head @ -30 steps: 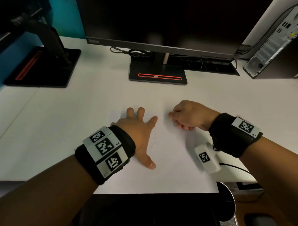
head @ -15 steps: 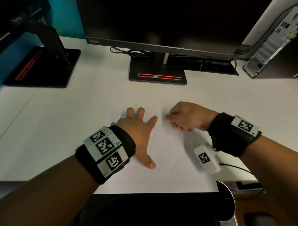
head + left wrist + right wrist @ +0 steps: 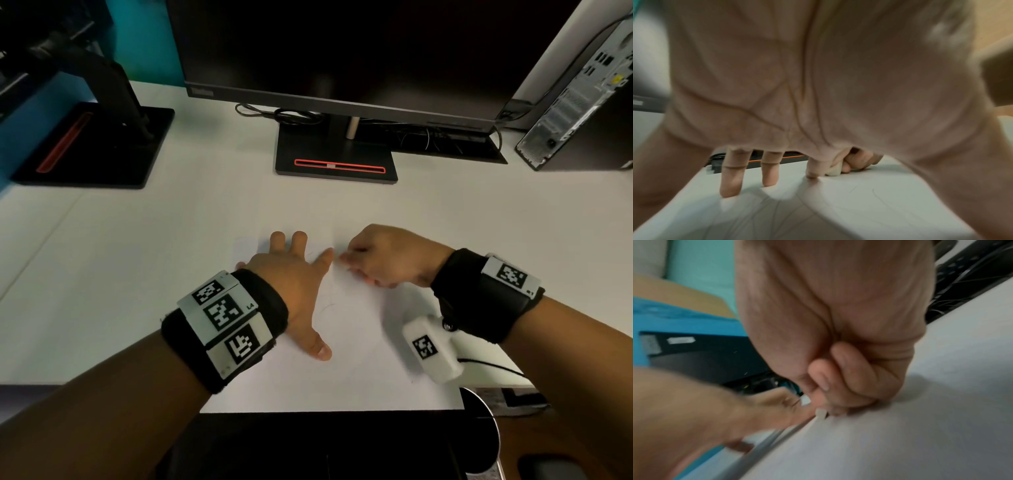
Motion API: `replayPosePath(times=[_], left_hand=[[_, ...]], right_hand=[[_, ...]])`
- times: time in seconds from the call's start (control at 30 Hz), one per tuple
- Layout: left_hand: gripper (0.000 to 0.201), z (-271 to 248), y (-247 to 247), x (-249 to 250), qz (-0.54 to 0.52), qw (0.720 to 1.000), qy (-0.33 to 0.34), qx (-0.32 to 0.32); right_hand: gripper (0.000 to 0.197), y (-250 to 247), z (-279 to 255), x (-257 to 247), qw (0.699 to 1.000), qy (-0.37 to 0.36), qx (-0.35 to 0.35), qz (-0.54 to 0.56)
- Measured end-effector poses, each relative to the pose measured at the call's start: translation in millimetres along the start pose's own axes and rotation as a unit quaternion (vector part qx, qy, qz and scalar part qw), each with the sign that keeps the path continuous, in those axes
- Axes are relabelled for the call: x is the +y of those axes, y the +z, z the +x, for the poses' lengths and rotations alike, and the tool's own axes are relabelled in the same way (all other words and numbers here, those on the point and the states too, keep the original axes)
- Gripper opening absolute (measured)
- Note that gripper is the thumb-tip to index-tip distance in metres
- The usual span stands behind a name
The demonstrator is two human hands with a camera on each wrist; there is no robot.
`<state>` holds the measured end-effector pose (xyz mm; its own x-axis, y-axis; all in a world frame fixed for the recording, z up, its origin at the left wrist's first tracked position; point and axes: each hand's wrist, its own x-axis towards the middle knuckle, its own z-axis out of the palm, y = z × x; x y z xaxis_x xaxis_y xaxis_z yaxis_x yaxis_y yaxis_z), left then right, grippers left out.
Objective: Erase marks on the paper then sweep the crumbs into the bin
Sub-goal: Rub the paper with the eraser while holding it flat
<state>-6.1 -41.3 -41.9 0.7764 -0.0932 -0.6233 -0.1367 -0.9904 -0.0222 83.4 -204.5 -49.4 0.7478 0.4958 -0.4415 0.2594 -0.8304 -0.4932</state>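
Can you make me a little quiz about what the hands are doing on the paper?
1. True or false: the left hand lies flat with spread fingers on the paper.
2. What small white thing does the right hand pinch against the paper? A) a pencil B) an eraser C) a coin
3. Fill in: behind the hands stands a dark ____ on a black stand.

Key: 1 true; 2 B; 3 monitor.

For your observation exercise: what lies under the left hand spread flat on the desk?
The left hand presses on the white paper. Faint pencil marks show beneath the palm. The head view hides anything directly under it.
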Motion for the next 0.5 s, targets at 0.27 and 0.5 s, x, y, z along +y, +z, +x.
replayPosePath(times=[0.27,0.5], left_hand=[[0.148,-3,6,-1,-0.002,1.0,-0.005,0.015],[0.148,-4,6,0,0.006,1.0,-0.015,0.011]], right_hand=[[0.046,2,3,-3,1.0,0.011,0.007,0.008],[0.046,3,4,-5,1.0,0.0,0.005,0.006]])
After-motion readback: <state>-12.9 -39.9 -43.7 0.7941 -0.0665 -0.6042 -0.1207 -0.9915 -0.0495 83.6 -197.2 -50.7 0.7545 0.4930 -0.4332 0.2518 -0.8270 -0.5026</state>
